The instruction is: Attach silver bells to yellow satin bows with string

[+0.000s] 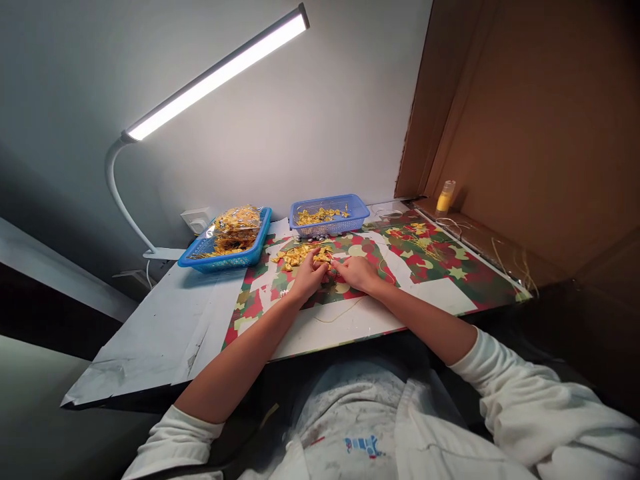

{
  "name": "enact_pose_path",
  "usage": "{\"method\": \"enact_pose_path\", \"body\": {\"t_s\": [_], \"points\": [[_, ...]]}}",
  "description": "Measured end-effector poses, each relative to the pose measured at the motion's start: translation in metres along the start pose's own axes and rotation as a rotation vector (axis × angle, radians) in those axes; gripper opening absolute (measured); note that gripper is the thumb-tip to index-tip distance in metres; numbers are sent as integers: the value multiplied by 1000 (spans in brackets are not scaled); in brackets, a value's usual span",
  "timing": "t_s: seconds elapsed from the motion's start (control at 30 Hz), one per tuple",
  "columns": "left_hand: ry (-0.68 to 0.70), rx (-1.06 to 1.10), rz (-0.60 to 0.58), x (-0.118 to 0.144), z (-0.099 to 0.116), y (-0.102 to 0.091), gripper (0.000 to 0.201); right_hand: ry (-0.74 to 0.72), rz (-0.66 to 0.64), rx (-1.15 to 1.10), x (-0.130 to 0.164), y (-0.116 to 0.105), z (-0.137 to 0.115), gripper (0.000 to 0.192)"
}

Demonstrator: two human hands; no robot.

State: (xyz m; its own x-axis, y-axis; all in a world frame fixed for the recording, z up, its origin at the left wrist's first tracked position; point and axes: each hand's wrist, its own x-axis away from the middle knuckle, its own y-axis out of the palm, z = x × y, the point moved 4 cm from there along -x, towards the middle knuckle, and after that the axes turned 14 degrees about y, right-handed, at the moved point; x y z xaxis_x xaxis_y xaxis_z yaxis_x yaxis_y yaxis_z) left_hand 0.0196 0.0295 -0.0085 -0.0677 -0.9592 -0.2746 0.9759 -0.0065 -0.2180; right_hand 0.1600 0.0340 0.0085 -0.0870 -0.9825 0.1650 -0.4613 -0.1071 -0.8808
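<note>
Both my hands rest on a red, green and cream camouflage-patterned mat (440,267) on the table. My left hand (309,278) lies with curled fingers at the near edge of a small pile of gold pieces (303,255), pinching one of them. My right hand (356,272) meets it fingertip to fingertip from the right, fingers closed on something small that I cannot make out. A thin gold string (345,312) curves over the mat just in front of my wrists.
Two blue baskets stand behind the pile: the left basket (200,261) holds a clear bag of gold pieces (238,221), the right basket (360,215) loose ones. A white desk lamp (220,70) arches overhead. A brown cardboard wall (525,133) and a small yellow bottle (445,197) stand right.
</note>
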Motion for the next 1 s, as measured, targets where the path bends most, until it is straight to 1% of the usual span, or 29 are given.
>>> {"method": "enact_pose_path", "body": {"t_s": [0.47, 0.6, 0.83, 1.0], "points": [[16, 20, -11, 0, 1, 1, 60, 12, 16, -18, -1, 0, 1, 58], [37, 17, -17, 1, 1, 1, 61, 24, 21, -17, 1, -1, 1, 57], [82, -9, -54, 4, 8, 1, 65, 16, 8, -15, 3, -2, 0, 60], [105, -18, -74, 4, 7, 1, 68, 13, 2, -18, 1, -2, 1, 60]]}}
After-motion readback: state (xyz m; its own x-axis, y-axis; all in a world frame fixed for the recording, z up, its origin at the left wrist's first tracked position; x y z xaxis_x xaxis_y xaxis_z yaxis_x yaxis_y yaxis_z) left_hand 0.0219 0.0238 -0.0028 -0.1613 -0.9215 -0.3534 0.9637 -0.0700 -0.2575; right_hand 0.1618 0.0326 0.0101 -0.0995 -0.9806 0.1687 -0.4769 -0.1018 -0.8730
